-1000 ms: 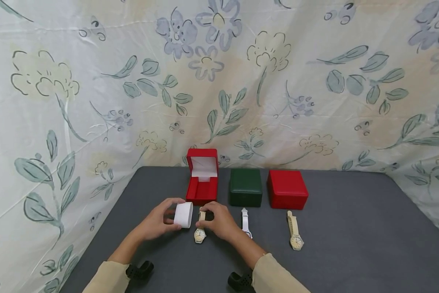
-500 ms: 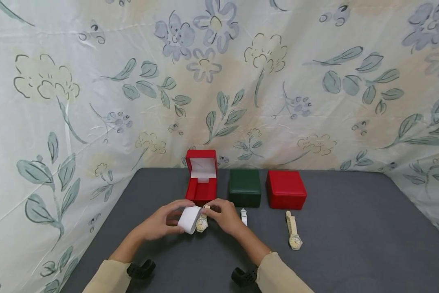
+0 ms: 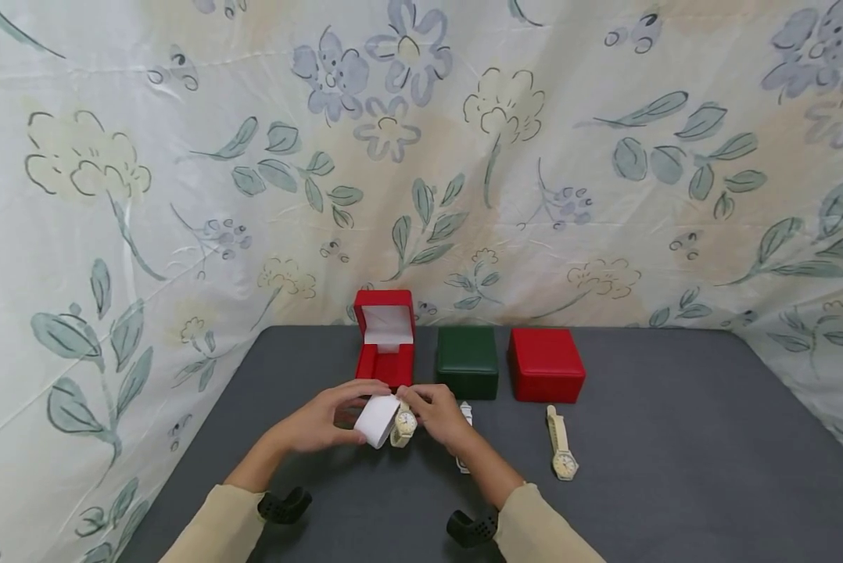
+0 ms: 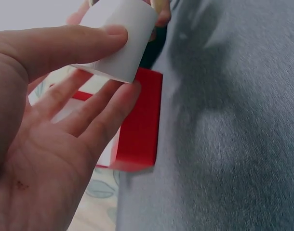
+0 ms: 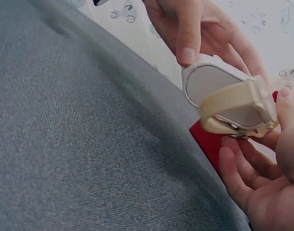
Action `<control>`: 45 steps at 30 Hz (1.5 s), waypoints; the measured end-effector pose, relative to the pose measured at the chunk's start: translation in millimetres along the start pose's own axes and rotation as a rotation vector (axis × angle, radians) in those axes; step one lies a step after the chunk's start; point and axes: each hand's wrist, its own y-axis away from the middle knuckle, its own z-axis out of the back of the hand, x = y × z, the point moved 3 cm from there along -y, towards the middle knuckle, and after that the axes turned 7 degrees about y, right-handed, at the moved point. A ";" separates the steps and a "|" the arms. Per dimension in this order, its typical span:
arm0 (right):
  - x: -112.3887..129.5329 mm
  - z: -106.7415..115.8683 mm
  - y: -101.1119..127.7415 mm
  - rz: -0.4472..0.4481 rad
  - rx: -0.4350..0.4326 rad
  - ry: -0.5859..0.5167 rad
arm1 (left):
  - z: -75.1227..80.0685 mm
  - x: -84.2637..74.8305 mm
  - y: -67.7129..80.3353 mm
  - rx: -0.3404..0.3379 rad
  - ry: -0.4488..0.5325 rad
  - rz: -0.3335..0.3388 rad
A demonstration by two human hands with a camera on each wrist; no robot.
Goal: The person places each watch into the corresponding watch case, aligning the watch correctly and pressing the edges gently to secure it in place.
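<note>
My left hand point(image 3: 323, 420) grips a white oval watch cushion point(image 3: 377, 421) between thumb and fingers, tilted above the table. In the left wrist view the thumb lies along the cushion's side point(image 4: 130, 41). My right hand point(image 3: 441, 416) pinches a wristwatch point(image 3: 405, 423) with a cream strap, its dial facing up toward the head camera. In the right wrist view the strap point(image 5: 229, 101) is bent into a loop, buckle at the lower side, right at the cushion's flat grey end point(image 5: 212, 84). Just behind the hands stands an open red box point(image 3: 386, 361) with a white-lined lid.
A closed green box point(image 3: 467, 361) and a closed red box point(image 3: 547, 364) stand right of the open one. A white watch point(image 3: 464, 463) lies partly hidden behind the right wrist. Another cream watch point(image 3: 561, 447) lies farther right on the grey table point(image 3: 675, 438).
The cream watch has been lifted off the table by my right hand and brought against the cushion's end. My left hand has moved right and tilted the cushion.
</note>
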 end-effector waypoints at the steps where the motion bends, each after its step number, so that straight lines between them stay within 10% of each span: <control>1: -0.5 -0.2 0.5 -0.013 -0.006 -0.009 | -1.0 -0.4 -1.6 -0.002 -0.012 -0.005; 20: 3.5 0.9 3.4 -0.096 -0.090 -0.004 | -20.7 -9.4 -25.0 -0.058 -0.189 0.014; 32: 8.4 2.4 21.9 0.023 -0.229 -0.068 | -10.8 -10.1 -25.3 -0.234 -0.145 0.000; 45: 10.7 -1.5 33.9 0.138 -0.294 0.021 | -9.7 -10.6 -27.1 -0.448 -0.197 0.146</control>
